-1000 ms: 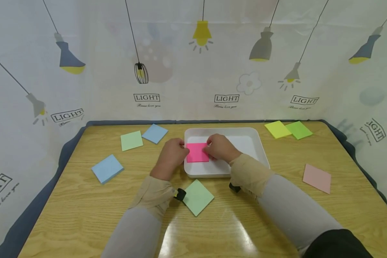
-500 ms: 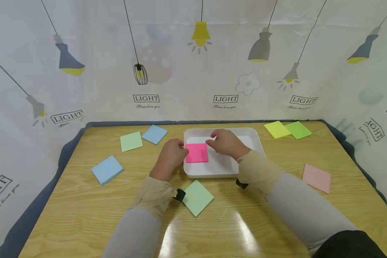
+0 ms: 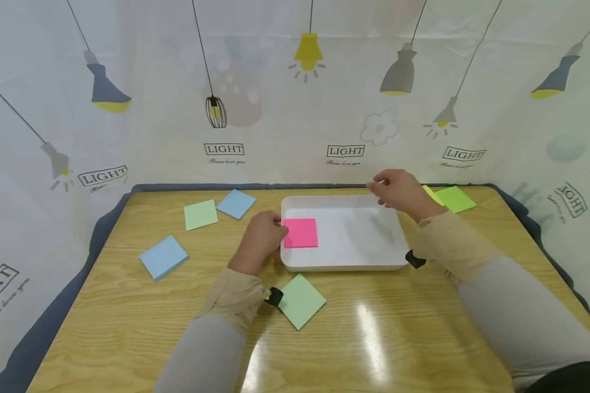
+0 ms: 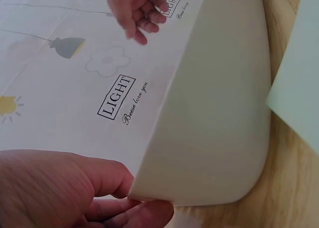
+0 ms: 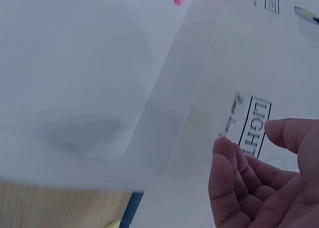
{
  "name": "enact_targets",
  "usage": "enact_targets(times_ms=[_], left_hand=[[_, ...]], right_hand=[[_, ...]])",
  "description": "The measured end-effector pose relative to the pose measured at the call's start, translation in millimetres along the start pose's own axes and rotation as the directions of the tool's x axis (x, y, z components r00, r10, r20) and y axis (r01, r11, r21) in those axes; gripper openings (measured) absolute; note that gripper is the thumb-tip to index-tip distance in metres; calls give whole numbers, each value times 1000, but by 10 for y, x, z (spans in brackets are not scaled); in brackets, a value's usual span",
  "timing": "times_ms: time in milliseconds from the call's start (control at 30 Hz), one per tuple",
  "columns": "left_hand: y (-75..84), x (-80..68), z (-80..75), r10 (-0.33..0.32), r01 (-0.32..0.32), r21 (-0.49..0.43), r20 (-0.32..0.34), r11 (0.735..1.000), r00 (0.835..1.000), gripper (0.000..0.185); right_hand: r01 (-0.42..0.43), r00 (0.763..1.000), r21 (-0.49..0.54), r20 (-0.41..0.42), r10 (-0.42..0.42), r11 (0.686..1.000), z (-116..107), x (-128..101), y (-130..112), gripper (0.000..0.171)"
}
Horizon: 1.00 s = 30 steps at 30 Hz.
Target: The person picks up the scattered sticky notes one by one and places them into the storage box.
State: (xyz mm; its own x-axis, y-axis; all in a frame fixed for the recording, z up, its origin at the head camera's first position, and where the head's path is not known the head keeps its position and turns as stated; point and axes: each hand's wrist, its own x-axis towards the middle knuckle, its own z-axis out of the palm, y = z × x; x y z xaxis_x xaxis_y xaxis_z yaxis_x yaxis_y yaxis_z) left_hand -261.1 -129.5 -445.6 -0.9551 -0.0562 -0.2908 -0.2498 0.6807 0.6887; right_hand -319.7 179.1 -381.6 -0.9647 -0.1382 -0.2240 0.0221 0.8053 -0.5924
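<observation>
A white tray (image 3: 359,234) sits at the back middle of the table, with a pink sticky note pad (image 3: 301,233) lying inside at its left end. My left hand (image 3: 259,240) pinches the tray's left rim between thumb and fingers; the left wrist view shows this hand (image 4: 75,193) at the rim's corner. Above the tray's far right corner, my right hand (image 3: 400,191) hovers with loosely bent fingers. Nothing lies between its thumb and fingers in the right wrist view, where the hand (image 5: 269,178) is apart from the tray wall. It partly hides a yellow sticky note pad (image 3: 434,195).
Left of the tray lie a pale green pad (image 3: 200,214) and two blue pads, one farther back (image 3: 236,203) and one nearer (image 3: 164,257). Another pale green pad (image 3: 301,303) is in front. A bright green pad (image 3: 455,198) is back right. Patterned cloth (image 3: 285,109) hangs behind the table.
My right hand has let go of the pink sticky note pad and moved right and back, past the tray's far right corner. The left hand has stayed at the rim.
</observation>
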Motion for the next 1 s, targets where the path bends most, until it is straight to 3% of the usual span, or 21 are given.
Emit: enact_targets(times_ms=[333, 533, 767, 1000], left_hand=[[4, 6, -7, -15, 15, 4, -2, 1000, 1000, 38], [19, -4, -6, -18, 18, -4, 0, 1000, 1000, 39], [10, 3, 11, -55, 55, -19, 0, 998, 999, 40], [-1, 5, 18, -48, 47, -13, -11, 999, 999, 42]], right_hand=[[-32, 992, -12, -123, 30, 999, -586, -25, 912, 66], [-88, 987, -68, -141, 78, 994, -805, -56, 1435, 76], [-134, 986, -159, -124, 115, 978, -862, 20, 1824, 85], [-151, 987, -231, -83, 136, 961, -792, 192, 2090, 103]])
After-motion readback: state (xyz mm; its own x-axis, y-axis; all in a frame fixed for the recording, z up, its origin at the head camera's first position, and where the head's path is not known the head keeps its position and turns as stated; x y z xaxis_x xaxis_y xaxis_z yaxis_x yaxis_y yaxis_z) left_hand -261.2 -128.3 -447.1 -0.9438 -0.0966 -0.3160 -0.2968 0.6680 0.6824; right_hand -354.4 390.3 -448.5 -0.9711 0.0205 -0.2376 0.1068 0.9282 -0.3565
